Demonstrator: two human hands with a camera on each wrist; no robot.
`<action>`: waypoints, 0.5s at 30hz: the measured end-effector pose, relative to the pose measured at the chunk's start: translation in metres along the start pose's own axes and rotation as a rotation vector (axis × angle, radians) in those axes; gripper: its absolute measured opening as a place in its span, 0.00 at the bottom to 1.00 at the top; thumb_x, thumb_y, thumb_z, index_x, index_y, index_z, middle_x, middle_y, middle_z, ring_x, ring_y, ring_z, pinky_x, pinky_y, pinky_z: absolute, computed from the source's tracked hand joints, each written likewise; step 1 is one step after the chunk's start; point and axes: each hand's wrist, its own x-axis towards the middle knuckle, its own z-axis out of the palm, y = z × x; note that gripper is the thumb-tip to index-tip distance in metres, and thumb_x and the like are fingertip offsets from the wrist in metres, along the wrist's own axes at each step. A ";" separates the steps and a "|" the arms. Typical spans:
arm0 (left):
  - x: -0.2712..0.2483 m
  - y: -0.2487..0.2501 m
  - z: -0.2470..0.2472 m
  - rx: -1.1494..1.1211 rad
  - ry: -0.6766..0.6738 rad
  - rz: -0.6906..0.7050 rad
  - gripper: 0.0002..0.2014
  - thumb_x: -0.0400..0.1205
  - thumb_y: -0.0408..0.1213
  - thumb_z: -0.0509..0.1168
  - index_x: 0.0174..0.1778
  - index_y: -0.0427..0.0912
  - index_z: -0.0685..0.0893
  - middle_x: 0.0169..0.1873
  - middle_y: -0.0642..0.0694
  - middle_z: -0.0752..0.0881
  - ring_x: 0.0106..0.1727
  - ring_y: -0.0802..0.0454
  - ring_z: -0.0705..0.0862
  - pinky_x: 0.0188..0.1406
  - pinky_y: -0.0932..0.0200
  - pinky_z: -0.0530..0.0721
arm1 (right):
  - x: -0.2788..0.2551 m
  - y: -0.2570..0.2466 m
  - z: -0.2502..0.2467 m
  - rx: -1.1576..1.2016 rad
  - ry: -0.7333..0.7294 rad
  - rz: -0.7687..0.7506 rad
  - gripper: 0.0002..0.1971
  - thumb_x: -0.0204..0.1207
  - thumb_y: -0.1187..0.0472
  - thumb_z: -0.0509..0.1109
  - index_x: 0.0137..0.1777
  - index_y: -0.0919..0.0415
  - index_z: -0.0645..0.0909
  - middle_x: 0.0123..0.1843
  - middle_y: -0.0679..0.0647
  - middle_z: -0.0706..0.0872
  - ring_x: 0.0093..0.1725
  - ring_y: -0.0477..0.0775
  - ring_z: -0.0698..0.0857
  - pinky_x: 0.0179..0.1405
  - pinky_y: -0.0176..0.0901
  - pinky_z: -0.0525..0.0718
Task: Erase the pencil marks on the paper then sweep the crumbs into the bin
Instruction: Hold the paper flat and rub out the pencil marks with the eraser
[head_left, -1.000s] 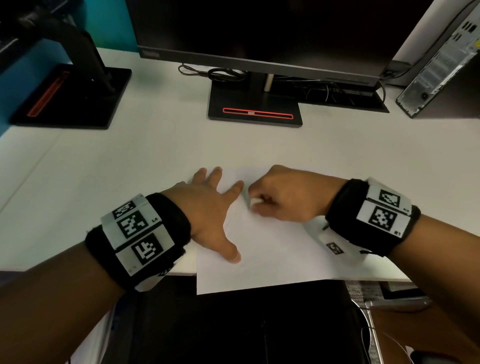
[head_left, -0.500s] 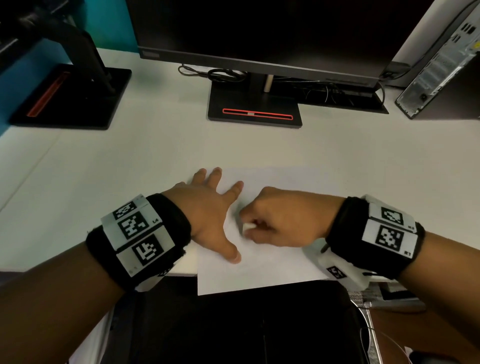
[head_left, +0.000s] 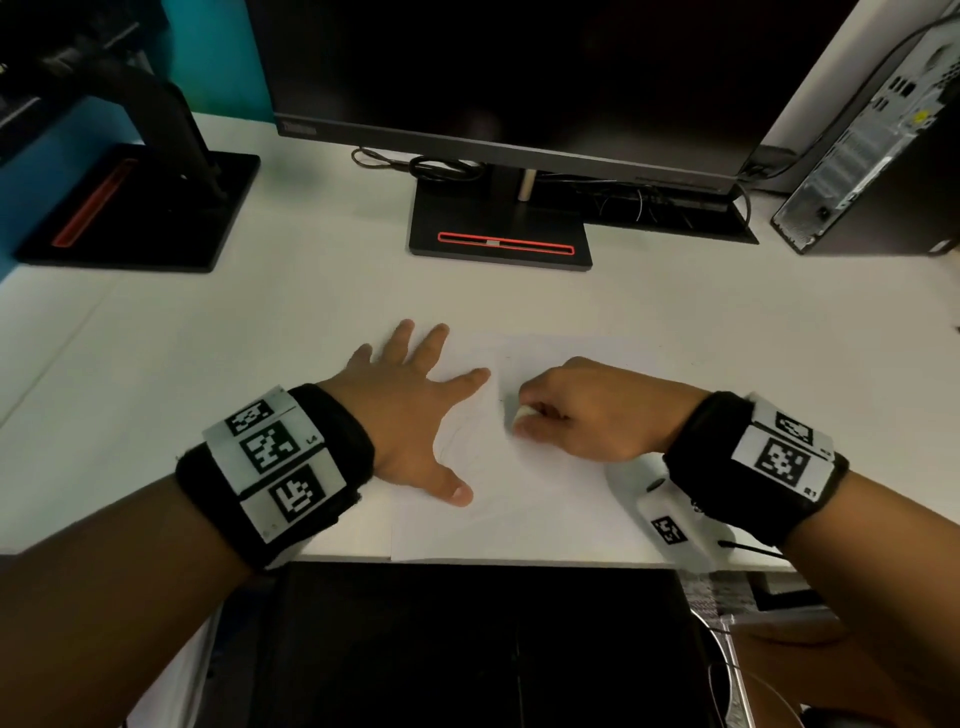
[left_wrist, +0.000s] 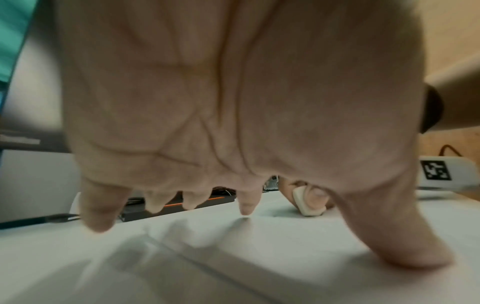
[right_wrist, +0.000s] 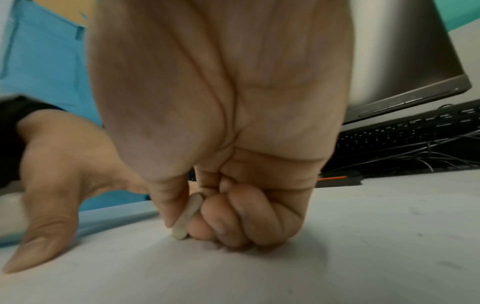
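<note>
At the desk, a spread left hand (head_left: 410, 415) flat on the paper (head_left: 545, 499) steadies it as the right hand (head_left: 587, 410) pinches an eraser (head_left: 521, 414) against faint marks; erasing underway, sweeping crumbs comes next

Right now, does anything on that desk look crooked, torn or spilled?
Only one thing: the paper lies slightly askew and its near edge pokes past the desk edge. The left hand presses it flat while the right hand rubs with the eraser. No tear or spill shows.
</note>
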 end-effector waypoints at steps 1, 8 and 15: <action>0.000 0.000 0.002 0.012 0.045 0.028 0.58 0.70 0.77 0.67 0.85 0.69 0.34 0.83 0.46 0.20 0.83 0.39 0.21 0.85 0.33 0.38 | 0.001 0.002 0.000 -0.004 0.003 0.008 0.18 0.86 0.50 0.62 0.35 0.57 0.73 0.32 0.46 0.75 0.32 0.45 0.74 0.33 0.36 0.67; -0.006 -0.002 0.011 -0.021 -0.018 0.116 0.56 0.73 0.74 0.66 0.86 0.67 0.34 0.87 0.50 0.29 0.88 0.46 0.31 0.86 0.35 0.42 | 0.002 -0.012 0.003 0.000 0.027 -0.039 0.18 0.86 0.54 0.62 0.33 0.54 0.70 0.27 0.46 0.73 0.28 0.44 0.73 0.32 0.37 0.67; -0.006 -0.001 0.010 -0.005 -0.058 0.108 0.61 0.70 0.75 0.69 0.84 0.68 0.30 0.85 0.50 0.26 0.87 0.46 0.28 0.85 0.31 0.44 | 0.001 -0.015 -0.004 -0.018 -0.038 -0.101 0.17 0.86 0.53 0.64 0.33 0.50 0.71 0.27 0.44 0.74 0.29 0.39 0.76 0.33 0.31 0.68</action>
